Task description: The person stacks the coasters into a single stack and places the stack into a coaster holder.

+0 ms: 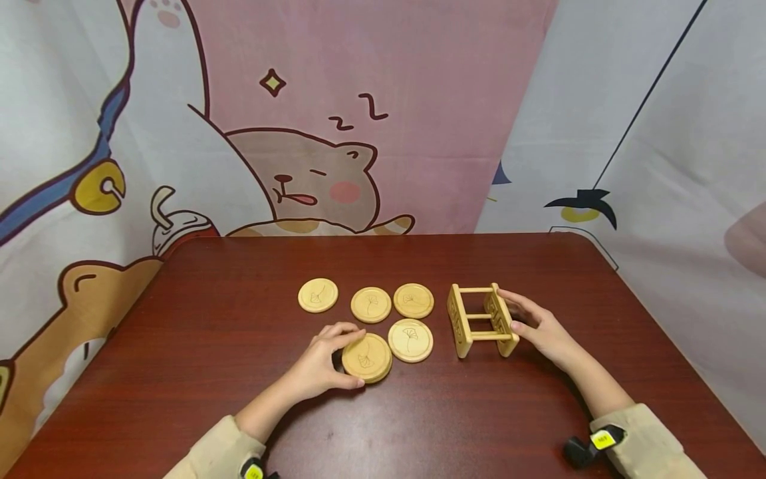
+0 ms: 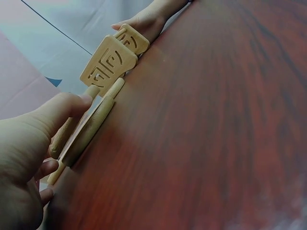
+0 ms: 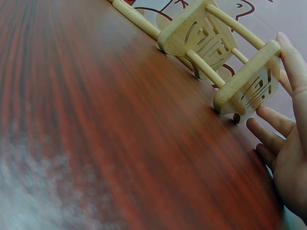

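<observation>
My left hand (image 1: 326, 359) pinches a round wooden coaster (image 1: 366, 358) by its edges, thumb at the near side and fingers at the far side. A second disc's rim shows just beneath it. In the left wrist view, the held coaster (image 2: 69, 132) appears above another disc (image 2: 91, 132) on the table. My right hand (image 1: 541, 332) touches the right side panel of a wooden coaster rack (image 1: 479, 316), its fingers fairly straight. The rack has two carved panels joined by round bars; the right wrist view shows fingertips at the near panel (image 3: 249, 88).
Beyond and beside the left hand lie several more coasters, each with a leaf drawing: one at the far left (image 1: 318, 295), two in the middle and one near the held disc (image 1: 410, 340). The dark red table (image 1: 443, 419) meets a cartoon-printed curtain (image 1: 419, 100) behind.
</observation>
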A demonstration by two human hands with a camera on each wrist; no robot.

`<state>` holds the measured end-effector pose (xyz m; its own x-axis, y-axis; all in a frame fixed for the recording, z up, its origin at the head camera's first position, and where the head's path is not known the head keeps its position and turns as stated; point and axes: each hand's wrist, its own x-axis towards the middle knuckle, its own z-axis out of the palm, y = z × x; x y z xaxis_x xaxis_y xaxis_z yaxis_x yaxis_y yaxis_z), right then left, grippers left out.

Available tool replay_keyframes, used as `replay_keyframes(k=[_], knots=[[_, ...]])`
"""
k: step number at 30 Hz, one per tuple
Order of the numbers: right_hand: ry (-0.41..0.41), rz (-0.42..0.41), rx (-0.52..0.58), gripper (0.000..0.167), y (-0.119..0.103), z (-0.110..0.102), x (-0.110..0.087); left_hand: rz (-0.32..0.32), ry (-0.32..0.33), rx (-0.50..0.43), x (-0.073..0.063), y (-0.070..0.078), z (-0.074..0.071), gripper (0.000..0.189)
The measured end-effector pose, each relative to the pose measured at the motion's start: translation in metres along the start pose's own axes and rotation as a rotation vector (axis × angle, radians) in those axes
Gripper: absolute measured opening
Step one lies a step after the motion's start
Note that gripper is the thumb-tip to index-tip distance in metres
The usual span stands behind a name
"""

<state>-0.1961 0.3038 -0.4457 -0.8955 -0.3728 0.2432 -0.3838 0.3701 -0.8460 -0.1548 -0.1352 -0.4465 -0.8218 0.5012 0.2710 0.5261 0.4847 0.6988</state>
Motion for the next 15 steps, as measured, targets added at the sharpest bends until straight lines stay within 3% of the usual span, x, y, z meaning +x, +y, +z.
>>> replay_keyframes(k=[15], knots=[[0.003,-0.005,0.009,0.056,-0.0015,0.0009,-0.0005,0.016,-0.008,0.044,-0.0001,-0.0008,0.0013,0.079]])
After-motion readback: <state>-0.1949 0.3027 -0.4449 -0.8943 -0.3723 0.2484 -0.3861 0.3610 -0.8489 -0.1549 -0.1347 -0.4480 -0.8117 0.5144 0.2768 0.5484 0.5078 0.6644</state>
